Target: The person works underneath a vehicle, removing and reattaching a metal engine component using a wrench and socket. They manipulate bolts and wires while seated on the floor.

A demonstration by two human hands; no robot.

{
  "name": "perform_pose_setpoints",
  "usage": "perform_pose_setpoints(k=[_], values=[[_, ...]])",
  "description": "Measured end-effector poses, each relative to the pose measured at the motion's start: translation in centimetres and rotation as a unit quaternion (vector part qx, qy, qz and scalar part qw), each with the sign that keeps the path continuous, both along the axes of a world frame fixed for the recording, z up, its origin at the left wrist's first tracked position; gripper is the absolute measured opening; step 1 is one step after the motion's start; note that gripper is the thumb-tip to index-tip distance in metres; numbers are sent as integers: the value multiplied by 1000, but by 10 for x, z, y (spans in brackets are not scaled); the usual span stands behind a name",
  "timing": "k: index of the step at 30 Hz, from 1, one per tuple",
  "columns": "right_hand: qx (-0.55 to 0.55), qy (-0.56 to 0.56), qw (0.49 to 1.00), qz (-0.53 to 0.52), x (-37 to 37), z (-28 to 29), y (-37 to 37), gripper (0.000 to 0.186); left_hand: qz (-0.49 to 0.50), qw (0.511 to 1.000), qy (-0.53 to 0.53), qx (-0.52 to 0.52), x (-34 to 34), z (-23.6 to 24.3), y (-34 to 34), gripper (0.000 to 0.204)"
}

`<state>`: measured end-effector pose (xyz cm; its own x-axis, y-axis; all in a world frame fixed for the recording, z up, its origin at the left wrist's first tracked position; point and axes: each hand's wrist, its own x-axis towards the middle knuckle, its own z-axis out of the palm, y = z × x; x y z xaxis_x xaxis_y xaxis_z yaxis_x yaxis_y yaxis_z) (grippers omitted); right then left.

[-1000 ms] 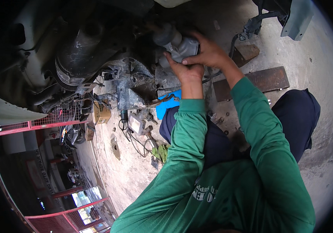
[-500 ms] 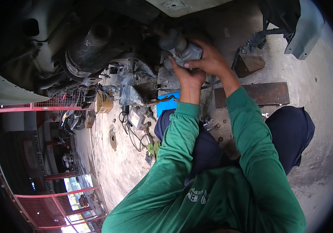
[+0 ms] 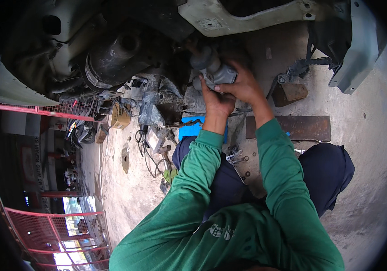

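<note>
I grip a silvery metal housing (image 3: 224,73) with a darker cylindrical top under the vehicle's underside, near a rusty shaft (image 3: 190,46). My left hand (image 3: 216,98) cups it from the left and below, thumb raised along its side; some fingers are hidden. My right hand (image 3: 243,86) wraps round its right side, thumb across the lower front. A dark curved metal body (image 3: 121,54) is to the left of the housing.
A pale frame member (image 3: 209,20) spans overhead. On the concrete lie a rusty steel bar (image 3: 288,126), a metal block (image 3: 292,94), a blue pad (image 3: 189,128), wrenches and washers (image 3: 243,160), cables, a work lamp (image 3: 156,140) and a cardboard box (image 3: 119,117). Red mesh fencing (image 3: 44,226) stands left.
The view has shifted, so the vehicle's parts sit lower in frame and more of the frame member shows. Both hands still hold the housing, with much the same grip.
</note>
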<state>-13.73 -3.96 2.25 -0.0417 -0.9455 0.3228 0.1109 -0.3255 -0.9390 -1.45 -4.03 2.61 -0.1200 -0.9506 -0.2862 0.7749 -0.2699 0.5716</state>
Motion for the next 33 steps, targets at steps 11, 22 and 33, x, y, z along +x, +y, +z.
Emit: perform_pose_setpoints(k=[11,22,33], values=[[-2,-90,995,48,11,-12,-10,89,38,999,4,17,4,-5,0,64],[24,-126,986,105,8,-3,-5,89,2,999,41,-5,8,-12,-1,74],[0,-111,990,92,6,-1,-3,81,-9,998,62,-15,10,-15,-2,69]])
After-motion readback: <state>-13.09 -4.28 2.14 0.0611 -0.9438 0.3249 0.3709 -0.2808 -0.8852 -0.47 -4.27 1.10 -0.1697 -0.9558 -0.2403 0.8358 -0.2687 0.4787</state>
